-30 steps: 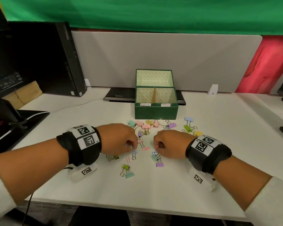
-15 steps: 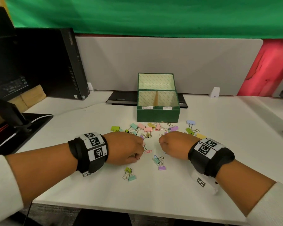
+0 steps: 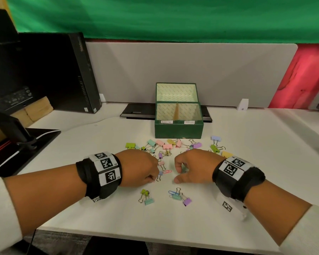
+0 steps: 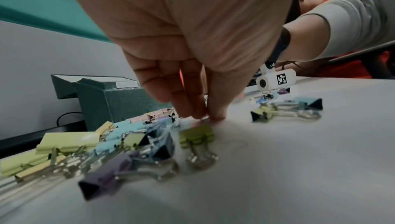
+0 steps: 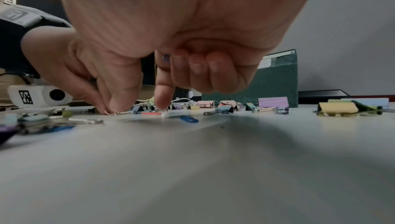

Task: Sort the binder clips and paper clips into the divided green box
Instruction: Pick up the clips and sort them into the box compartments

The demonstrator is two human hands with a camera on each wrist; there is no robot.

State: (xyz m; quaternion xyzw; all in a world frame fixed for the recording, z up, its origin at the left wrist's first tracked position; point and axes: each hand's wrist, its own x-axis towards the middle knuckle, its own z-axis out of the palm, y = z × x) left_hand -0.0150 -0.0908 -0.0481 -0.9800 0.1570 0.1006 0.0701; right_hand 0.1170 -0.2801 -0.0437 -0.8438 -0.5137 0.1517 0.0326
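— Hand positions first: what have you got hold of?

— Left hand [image 3: 140, 167] is bunched, fingertips [image 4: 197, 113] pressed together down on the surface [image 3: 173, 223], pinching at something small and flat. I think it's a clip, but I can't tell which. Right hand [image 3: 189, 167] has three fingers curled in, forefinger [image 5: 163, 96] pointing down beside an orange-red paper clip [image 5: 151, 113], thumb apart from it; it holds nothing I can see.

— Why so low?

— Paper clips lie flat, so I judge they need nails under them. A pink paper clip [image 3: 167, 171] sits between my hands.

— And the rest?

— Binder clips [image 3: 166, 146] lie scattered beyond my knuckles, a few nearer me, like the teal binder clip [image 3: 149, 201]. The green box [image 3: 179, 128] stands open behind them, lid up, its two compartments labelled in front and looking empty.
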